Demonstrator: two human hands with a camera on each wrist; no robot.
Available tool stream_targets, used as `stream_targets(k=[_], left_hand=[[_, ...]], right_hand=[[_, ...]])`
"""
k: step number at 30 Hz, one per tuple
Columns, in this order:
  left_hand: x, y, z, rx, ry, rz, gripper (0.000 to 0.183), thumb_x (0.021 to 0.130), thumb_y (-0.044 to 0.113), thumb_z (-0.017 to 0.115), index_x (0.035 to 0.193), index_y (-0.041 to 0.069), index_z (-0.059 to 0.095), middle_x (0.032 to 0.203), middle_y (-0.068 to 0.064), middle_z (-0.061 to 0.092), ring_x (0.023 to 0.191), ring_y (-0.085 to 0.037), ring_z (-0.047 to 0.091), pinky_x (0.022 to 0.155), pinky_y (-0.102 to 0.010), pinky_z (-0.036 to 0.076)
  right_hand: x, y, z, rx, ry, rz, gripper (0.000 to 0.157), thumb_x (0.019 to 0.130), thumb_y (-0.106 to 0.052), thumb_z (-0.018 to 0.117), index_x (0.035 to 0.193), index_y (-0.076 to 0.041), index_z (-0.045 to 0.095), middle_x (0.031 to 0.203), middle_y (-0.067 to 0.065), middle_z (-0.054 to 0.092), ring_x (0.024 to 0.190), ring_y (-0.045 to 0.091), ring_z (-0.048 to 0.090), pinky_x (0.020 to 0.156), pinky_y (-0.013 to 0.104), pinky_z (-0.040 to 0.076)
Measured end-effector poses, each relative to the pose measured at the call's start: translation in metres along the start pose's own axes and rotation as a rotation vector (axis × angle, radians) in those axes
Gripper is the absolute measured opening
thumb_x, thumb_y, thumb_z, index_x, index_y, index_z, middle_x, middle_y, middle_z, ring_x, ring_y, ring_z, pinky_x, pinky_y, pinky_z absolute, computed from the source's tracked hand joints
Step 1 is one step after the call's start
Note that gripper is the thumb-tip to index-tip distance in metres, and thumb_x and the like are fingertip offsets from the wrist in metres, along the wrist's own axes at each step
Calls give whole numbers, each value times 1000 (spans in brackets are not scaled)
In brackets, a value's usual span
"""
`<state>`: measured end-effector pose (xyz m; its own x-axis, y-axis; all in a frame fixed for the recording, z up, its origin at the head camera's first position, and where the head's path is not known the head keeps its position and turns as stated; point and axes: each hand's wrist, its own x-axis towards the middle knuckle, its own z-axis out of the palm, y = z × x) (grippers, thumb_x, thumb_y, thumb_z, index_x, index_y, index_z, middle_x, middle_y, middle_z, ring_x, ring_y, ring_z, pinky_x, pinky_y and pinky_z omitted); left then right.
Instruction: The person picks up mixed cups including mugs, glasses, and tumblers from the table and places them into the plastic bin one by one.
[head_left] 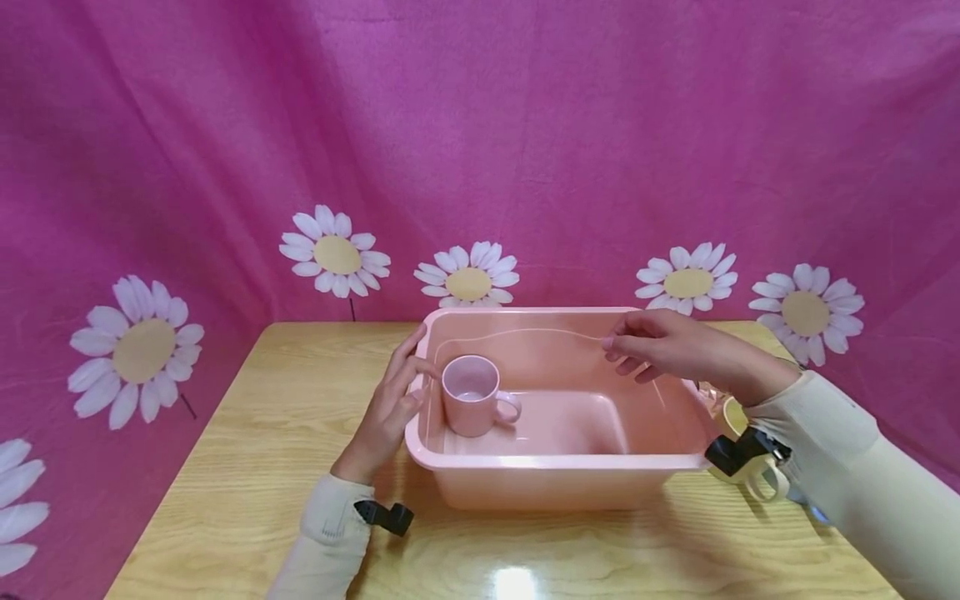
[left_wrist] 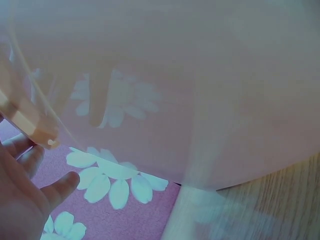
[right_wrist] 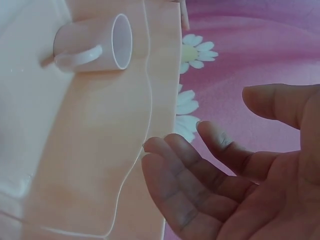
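A pink plastic basin [head_left: 555,483] stands on the wooden table. Inside, at its left end, a pink mug [head_left: 470,404] sits upright with its handle toward the right; the right wrist view shows the mug [right_wrist: 95,45] too. My left hand [head_left: 386,417] rests at the basin's left rim, fingers touching it and one reaching over the edge; the thumb of that hand [left_wrist: 25,185] stands apart in the left wrist view. Above the basin's right part hovers my right hand [head_left: 675,346], holding nothing. Its fingers [right_wrist: 190,185] are loosely bent.
Right of the basin, partly hidden by my right forearm, stand a yellow cup [head_left: 735,414] and a cream mug [head_left: 767,482], with something blue [head_left: 820,515] beside them. A magenta curtain [head_left: 525,167] with daisies hangs behind the wooden table [head_left: 247,467].
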<state>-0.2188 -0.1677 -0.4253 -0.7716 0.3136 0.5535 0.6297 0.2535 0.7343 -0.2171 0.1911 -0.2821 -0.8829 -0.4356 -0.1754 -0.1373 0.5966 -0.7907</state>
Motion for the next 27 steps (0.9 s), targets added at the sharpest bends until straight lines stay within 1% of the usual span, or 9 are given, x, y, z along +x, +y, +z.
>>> stream_targets(k=[7,10,13,17,19,23,25,27], left_hand=[[0,1,1,-15,0,-4,28,87,20,42,105,4,56,159,-3,19,145,-24,19,107,-63,24],[-1,1,0,-12,-1,-16,26,87,21,42,106,10,56,159,-1,18,145,-23,19,107,-63,25],[0,0,-1,-4,-1,-9,25,88,22,41,106,14,56,159,-2,18,144,-23,19,107,-63,24],[0,0,-1,2,1,11,26,88,23,40,106,12,56,159,-3,19,144,-23,20,109,-62,23],[0,-1,-1,0,1,16,28,88,24,40,106,9,56,159,-4,19,144,-24,20,109,-61,23],[0,0,-1,2,-3,9,29,88,23,41,106,6,56,159,-3,19,144,-23,20,109,-61,25],[0,0,-1,6,-4,1,28,87,22,41,107,9,56,159,-2,19,144,-23,20,108,-61,26],[1,0,-1,7,-4,-4,26,86,22,42,107,12,56,159,-1,18,144,-22,20,107,-61,27]], right_hand=[[-18,9,-7,8,51,-21,27,98,-18,53,109,6,55,98,10,66,87,18,67,76,37,57],[-26,14,-10,30,76,-33,26,99,-17,51,110,7,54,97,10,65,86,16,67,76,37,57],[-32,19,-14,43,100,-40,27,99,-16,50,111,8,53,96,9,66,86,17,68,75,36,57],[-41,28,-17,35,130,-36,28,99,-17,51,112,8,54,95,7,66,87,17,68,74,34,57],[-45,32,-19,32,142,-41,27,99,-16,50,111,8,54,93,7,67,86,17,68,72,34,57],[-53,42,-21,50,145,-81,26,100,-13,48,109,11,55,90,9,69,83,17,68,67,36,58],[-56,47,-22,70,145,-89,26,100,-12,47,109,12,54,91,10,70,83,18,69,66,37,58],[-60,52,-23,77,149,-87,26,101,-12,46,110,11,53,94,10,69,85,18,69,69,36,58]])
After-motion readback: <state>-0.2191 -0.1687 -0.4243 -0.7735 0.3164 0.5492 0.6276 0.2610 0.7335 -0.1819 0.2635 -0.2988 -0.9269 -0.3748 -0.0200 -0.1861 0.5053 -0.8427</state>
